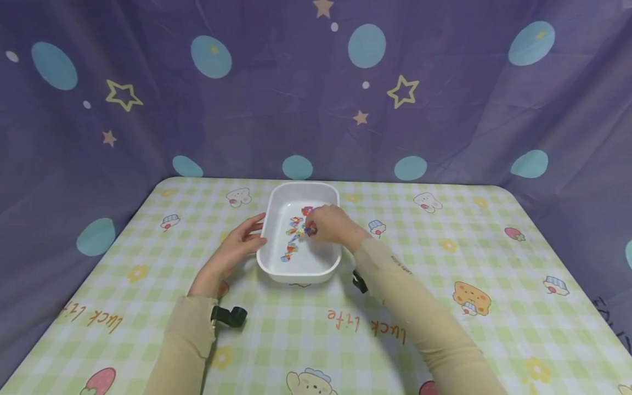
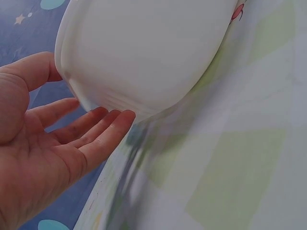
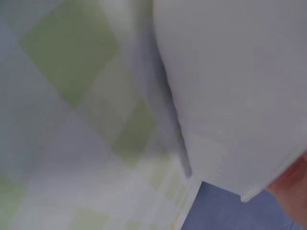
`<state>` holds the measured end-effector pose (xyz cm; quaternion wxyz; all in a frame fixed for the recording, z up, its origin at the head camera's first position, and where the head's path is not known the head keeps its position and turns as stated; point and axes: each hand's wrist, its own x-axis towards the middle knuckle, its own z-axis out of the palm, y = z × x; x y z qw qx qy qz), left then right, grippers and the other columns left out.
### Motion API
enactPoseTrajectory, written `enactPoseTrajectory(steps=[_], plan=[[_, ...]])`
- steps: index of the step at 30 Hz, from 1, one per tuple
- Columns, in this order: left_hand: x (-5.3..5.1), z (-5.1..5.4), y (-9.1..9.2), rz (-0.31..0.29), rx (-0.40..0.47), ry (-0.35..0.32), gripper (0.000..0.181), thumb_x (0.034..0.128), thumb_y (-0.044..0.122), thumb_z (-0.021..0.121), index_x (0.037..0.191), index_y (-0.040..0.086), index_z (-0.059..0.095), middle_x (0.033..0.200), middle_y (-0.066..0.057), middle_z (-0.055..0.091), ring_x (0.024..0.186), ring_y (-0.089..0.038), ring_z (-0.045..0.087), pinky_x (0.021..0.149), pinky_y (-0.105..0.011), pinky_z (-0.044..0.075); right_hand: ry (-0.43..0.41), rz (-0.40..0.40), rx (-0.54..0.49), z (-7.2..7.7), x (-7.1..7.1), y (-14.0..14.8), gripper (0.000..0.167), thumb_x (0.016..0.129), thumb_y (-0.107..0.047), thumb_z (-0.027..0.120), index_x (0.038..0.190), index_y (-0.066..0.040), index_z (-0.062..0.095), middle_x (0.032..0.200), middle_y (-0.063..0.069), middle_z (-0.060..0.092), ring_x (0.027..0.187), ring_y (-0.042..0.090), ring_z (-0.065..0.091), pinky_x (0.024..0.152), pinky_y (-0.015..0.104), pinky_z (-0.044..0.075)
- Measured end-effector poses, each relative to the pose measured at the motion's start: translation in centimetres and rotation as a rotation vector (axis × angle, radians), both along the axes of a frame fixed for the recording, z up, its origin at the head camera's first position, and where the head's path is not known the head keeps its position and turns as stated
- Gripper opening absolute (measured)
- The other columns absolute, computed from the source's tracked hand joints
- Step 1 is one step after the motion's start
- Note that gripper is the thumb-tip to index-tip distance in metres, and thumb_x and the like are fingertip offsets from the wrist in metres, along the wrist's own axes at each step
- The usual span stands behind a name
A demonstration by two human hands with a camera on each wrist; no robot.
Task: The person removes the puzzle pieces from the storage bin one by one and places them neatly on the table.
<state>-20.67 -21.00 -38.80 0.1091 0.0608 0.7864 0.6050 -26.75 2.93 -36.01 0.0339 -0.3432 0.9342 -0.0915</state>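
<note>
Reaching into the white tub [image 1: 298, 276] in head view, my right hand [image 1: 333, 224] curls at small colourful pieces [image 1: 292, 248] inside; whether gripping, I cannot tell. Left wrist: my left hand [image 2: 55, 148], fingers spread, touches its outside. Right wrist: mostly its wall.

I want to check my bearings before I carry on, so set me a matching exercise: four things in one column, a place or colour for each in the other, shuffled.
1. left hand
2. right hand
3. white tray
4. curtain

A. reaching inside the tray's walls
B. purple, with pale blue ovals
C. touching the tray's outer left side
D. on the checked cloth, with small colourful pieces inside

Pairs: 1-C, 2-A, 3-D, 4-B
</note>
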Motion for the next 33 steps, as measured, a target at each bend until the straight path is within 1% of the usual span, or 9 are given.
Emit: enactPoseTrajectory(steps=[3, 6, 10, 13, 16, 19, 24, 29, 33], plan=[[0.0, 0.1, 0.0, 0.000, 0.000, -0.004, 0.066, 0.0874, 0.011, 0.056, 0.145, 0.017, 0.024, 0.142, -0.017, 0.033, 0.124, -0.035, 0.041, 0.096, -0.042, 0.042, 0.027, 0.016, -0.041, 0.5, -0.1, 0.5, 0.024, 0.074, -0.018, 0.069, 0.098, -0.014, 0.071, 0.090, -0.002, 0.066, 0.081, 0.013, 0.058, 0.081, 0.028, 0.046], [0.0, 0.1, 0.1, -0.001, -0.002, -0.009, 0.066, 0.0877, 0.012, 0.056, 0.145, 0.017, 0.024, 0.143, -0.017, 0.032, 0.125, -0.035, 0.040, 0.097, -0.043, 0.041, 0.049, 0.032, -0.108, 1.0, -0.3, 1.2, 0.023, 0.075, -0.017, 0.071, 0.097, -0.013, 0.071, 0.088, 0.000, 0.064, 0.077, 0.012, 0.055, 0.075, 0.025, 0.046], [0.0, 0.1, 0.1, 0.004, -0.007, -0.009, 0.066, 0.0875, 0.012, 0.057, 0.145, 0.018, 0.024, 0.143, -0.016, 0.032, 0.125, -0.034, 0.041, 0.096, -0.042, 0.042, 0.105, 0.062, -0.184, 1.6, -0.7, 2.0, 0.023, 0.075, -0.013, 0.069, 0.097, -0.010, 0.071, 0.086, 0.001, 0.062, 0.071, 0.011, 0.052, 0.067, 0.023, 0.044], [0.0, 0.1, 0.0, 0.005, -0.001, -0.005, 0.066, 0.0872, 0.012, 0.057, 0.145, 0.017, 0.024, 0.143, -0.017, 0.032, 0.124, -0.035, 0.041, 0.095, -0.042, 0.042, 0.150, 0.069, -0.213, 1.9, -1.0, 2.6, 0.022, 0.075, -0.010, 0.066, 0.096, -0.009, 0.071, 0.086, 0.002, 0.062, 0.068, 0.011, 0.051, 0.064, 0.024, 0.043], [0.0, 0.0, 0.0, 0.000, 0.006, -0.001, 0.067, 0.0872, 0.012, 0.057, 0.145, 0.016, 0.024, 0.142, -0.018, 0.032, 0.124, -0.036, 0.041, 0.095, -0.042, 0.042, 0.166, 0.048, -0.232, 2.1, -1.3, 3.4, 0.022, 0.075, -0.008, 0.063, 0.096, -0.009, 0.071, 0.088, 0.003, 0.062, 0.069, 0.011, 0.052, 0.065, 0.025, 0.043], [0.0, 0.0, 0.0, -0.001, 0.000, -0.004, 0.067, 0.0872, 0.012, 0.057, 0.145, 0.016, 0.024, 0.142, -0.018, 0.032, 0.125, -0.035, 0.040, 0.096, -0.042, 0.042, 0.167, 0.027, -0.249, 2.2, -1.5, 4.3, 0.023, 0.076, -0.006, 0.062, 0.097, -0.009, 0.070, 0.091, 0.004, 0.063, 0.073, 0.013, 0.054, 0.069, 0.026, 0.045], [0.0, 0.1, 0.0, -0.007, 0.006, -0.004, 0.067, 0.0872, 0.013, 0.057, 0.145, 0.016, 0.024, 0.142, -0.017, 0.033, 0.124, -0.035, 0.040, 0.096, -0.042, 0.042, 0.175, -0.010, -0.313, 2.3, -1.9, 5.9, 0.023, 0.080, -0.005, 0.061, 0.101, -0.005, 0.069, 0.095, 0.008, 0.063, 0.079, 0.017, 0.057, 0.072, 0.028, 0.047], [0.0, 0.1, 0.1, -0.003, 0.008, -0.003, 0.066, 0.0873, 0.012, 0.057, 0.145, 0.016, 0.024, 0.142, -0.017, 0.033, 0.124, -0.036, 0.041, 0.097, -0.042, 0.041, 0.195, -0.053, -0.339, 1.9, -2.4, 7.8, 0.021, 0.083, -0.008, 0.061, 0.103, -0.004, 0.068, 0.095, 0.009, 0.062, 0.081, 0.019, 0.059, 0.072, 0.029, 0.049], [0.0, 0.1, 0.0, 0.000, 0.008, -0.006, 0.066, 0.0870, 0.011, 0.057, 0.145, 0.016, 0.024, 0.142, -0.017, 0.033, 0.124, -0.036, 0.041, 0.096, -0.043, 0.041, 0.170, -0.092, -0.334, 1.3, -2.6, 9.0, 0.022, 0.085, -0.010, 0.061, 0.105, -0.004, 0.067, 0.097, 0.009, 0.061, 0.083, 0.019, 0.059, 0.073, 0.030, 0.049]])
